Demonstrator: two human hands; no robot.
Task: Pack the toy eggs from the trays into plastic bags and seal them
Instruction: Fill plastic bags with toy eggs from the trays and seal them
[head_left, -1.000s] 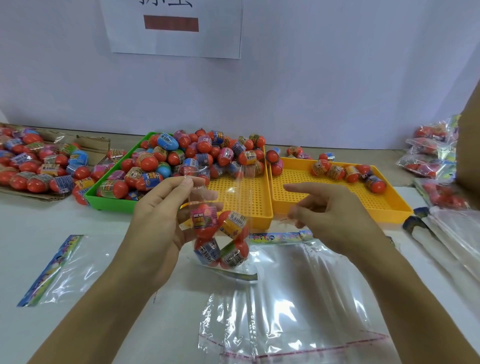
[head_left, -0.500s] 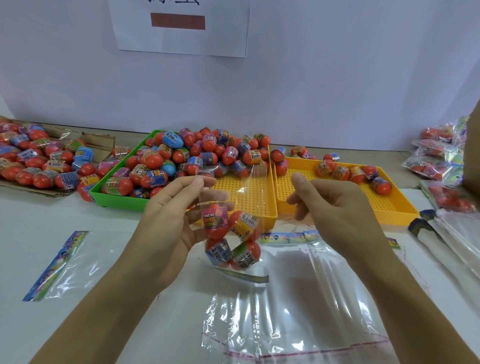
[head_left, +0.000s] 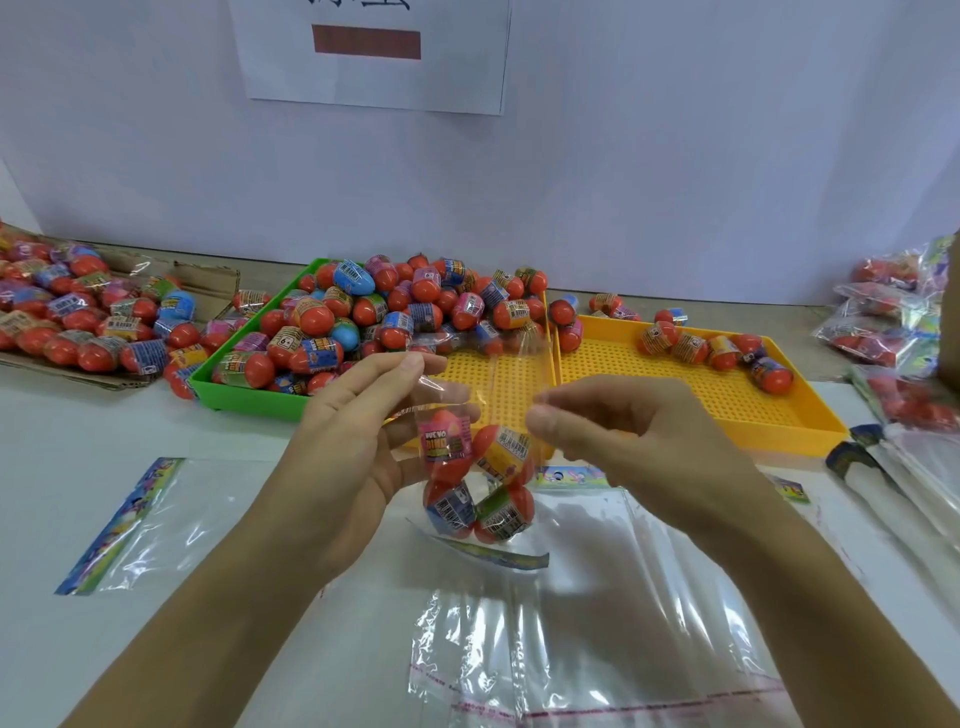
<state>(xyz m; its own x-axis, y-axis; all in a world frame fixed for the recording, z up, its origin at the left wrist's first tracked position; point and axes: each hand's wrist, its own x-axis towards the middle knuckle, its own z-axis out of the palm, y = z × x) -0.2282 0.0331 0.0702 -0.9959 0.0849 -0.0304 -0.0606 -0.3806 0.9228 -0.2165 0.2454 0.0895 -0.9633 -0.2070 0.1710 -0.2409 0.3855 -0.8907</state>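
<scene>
A clear plastic bag (head_left: 485, 384) hangs above the table with several red toy eggs (head_left: 475, 480) in its lower part. My left hand (head_left: 345, 457) holds the bag's left side, fingertips pinching its upper edge. My right hand (head_left: 623, 441) pinches the bag's right edge beside the eggs. Behind them a green tray (head_left: 239, 392) is heaped with toy eggs (head_left: 374, 312). Two yellow trays stand to its right: the middle one (head_left: 514, 374) shows mostly bare mesh, the right one (head_left: 727, 400) carries several eggs (head_left: 717, 348).
A cardboard flat (head_left: 78, 306) with many eggs lies far left. Filled bags (head_left: 893, 317) are piled at the right edge. Flat bags lie on the table: one at the left (head_left: 135, 525), larger clear ones in front (head_left: 597, 613), a stack at the right (head_left: 914, 467).
My right hand has moved left to the bag and now pinches its right edge. My left hand keeps its hold on the bag of eggs.
</scene>
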